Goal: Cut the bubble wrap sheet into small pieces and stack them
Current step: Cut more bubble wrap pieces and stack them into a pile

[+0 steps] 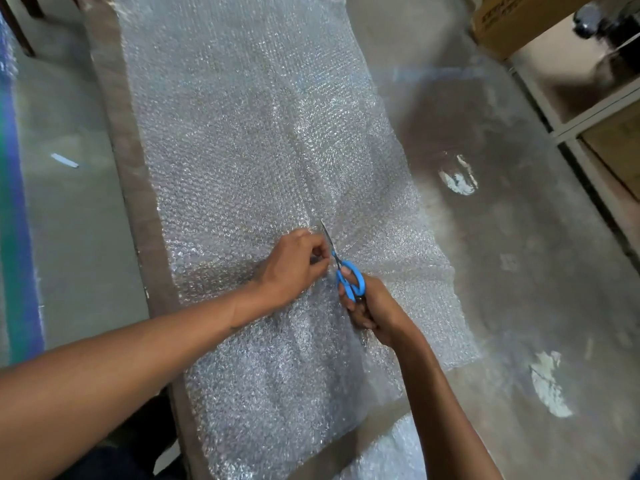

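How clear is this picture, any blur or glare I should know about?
Head view: the hands, the blue scissors and the bubble wrap sheet near them are fairly sharp; the sheet glitters with small highlights; the top right corner with the cardboard box is smeared by blur; straight edges bow from the wide-angle lens; the floor shows a soft sheen.

A storeroom or packing area is showing here: a stained bare concrete floor is lying underfoot, and cardboard boxes are sitting on a white shelving rack beside it.
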### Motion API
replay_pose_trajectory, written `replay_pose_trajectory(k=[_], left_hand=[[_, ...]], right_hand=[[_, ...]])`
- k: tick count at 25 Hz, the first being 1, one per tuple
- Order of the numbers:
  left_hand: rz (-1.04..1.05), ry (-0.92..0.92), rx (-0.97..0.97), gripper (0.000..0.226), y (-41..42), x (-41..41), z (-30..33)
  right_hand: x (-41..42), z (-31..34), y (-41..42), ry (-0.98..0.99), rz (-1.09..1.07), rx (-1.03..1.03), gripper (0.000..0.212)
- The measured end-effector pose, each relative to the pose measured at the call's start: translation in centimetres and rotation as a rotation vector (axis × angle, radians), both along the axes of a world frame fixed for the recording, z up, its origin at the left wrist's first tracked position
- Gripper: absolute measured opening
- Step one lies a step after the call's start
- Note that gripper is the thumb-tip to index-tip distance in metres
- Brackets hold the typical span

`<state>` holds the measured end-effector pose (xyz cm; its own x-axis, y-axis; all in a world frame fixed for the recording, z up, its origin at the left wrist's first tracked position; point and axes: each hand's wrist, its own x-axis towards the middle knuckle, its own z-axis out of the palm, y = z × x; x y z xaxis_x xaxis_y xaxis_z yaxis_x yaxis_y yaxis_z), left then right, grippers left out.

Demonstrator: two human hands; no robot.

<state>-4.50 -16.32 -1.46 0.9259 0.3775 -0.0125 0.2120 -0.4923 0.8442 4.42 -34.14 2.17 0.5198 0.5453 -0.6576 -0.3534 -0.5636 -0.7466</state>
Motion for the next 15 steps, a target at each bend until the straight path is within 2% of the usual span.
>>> replay_pose_trajectory(k=[8, 15], left_hand=[[-0.05, 0.0, -0.003, 0.011, 0.6, 0.1, -0.9], [-0.007, 0.001, 0.002, 0.012, 0.4, 0.6, -0.4]], right_hand=[[0.9, -0.7, 1.5, 0.082, -0.037, 0.016, 0.048], [2.0, 0.1, 3.0, 0.004, 0.043, 0.015, 0.048]])
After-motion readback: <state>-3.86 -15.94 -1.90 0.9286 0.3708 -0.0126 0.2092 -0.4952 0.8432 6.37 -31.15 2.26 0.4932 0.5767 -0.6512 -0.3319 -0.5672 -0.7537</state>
